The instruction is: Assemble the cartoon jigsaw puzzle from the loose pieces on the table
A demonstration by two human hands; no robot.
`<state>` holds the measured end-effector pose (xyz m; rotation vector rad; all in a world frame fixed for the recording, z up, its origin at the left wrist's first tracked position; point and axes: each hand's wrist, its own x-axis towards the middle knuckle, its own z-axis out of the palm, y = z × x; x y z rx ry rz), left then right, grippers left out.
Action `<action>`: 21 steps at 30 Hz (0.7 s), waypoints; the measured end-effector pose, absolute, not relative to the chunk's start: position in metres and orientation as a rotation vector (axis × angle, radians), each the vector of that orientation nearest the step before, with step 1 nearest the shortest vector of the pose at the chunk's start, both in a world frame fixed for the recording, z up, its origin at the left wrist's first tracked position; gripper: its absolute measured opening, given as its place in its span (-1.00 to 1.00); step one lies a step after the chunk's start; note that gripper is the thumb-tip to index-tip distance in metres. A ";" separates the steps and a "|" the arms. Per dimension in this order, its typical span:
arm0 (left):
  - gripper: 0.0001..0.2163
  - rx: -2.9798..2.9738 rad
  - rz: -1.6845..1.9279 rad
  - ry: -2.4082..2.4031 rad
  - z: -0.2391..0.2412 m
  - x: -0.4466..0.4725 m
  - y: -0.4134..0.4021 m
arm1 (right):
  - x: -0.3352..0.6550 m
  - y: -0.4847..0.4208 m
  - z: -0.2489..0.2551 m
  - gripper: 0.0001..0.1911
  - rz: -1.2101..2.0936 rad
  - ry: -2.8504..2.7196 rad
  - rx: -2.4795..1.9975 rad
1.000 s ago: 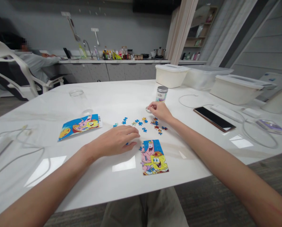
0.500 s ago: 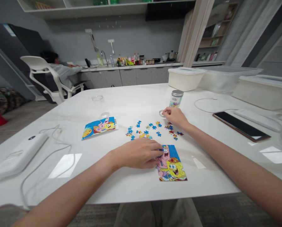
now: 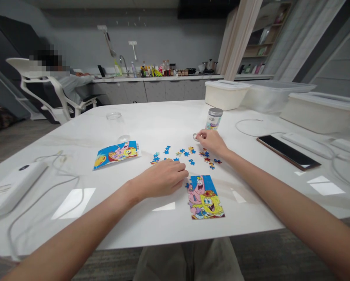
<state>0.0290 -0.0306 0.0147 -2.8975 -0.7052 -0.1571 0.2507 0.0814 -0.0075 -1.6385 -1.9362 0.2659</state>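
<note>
Resting palm-down on the white worktop (image 3: 163,117), the left hand (image 3: 160,179) lies with fingers curled loosely, its grip holding nothing visible, just left of one part-built puzzle (image 3: 204,196). Farther off, the right hand (image 3: 211,141) pinches one small clear lid (image 3: 195,136) beside one tin jar (image 3: 214,118). Roughly a dozen loose pieces (image 3: 186,153) lie scattered between the two hands. One picture card (image 3: 116,154) sits left; one phone (image 3: 288,152) sits right; three lidded bins (image 3: 226,93) stand far right.
</note>
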 end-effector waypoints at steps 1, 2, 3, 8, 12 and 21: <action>-0.79 -2.896 -0.136 -0.719 0.015 0.030 -0.031 | 0.250 0.081 -0.007 -0.78 0.267 -1.938 -1.639; -0.79 -2.894 -0.111 -0.737 0.015 0.030 -0.031 | 0.250 0.081 -0.007 -0.79 0.271 -1.941 -1.639; -0.80 -2.889 -0.074 -0.765 0.017 0.030 -0.031 | 0.250 0.080 -0.006 -0.79 0.274 -1.944 -1.637; -0.75 -2.625 0.177 -1.241 0.038 0.007 -0.017 | 0.249 0.078 -0.003 -0.79 0.282 -1.943 -1.640; -0.70 -2.439 0.294 -1.425 0.052 -0.028 0.002 | 0.248 0.076 -0.003 -0.81 0.274 -1.943 -1.645; -0.72 -2.806 0.256 -1.233 0.041 -0.016 -0.009 | 0.248 0.076 -0.003 -0.81 0.290 -1.947 -1.655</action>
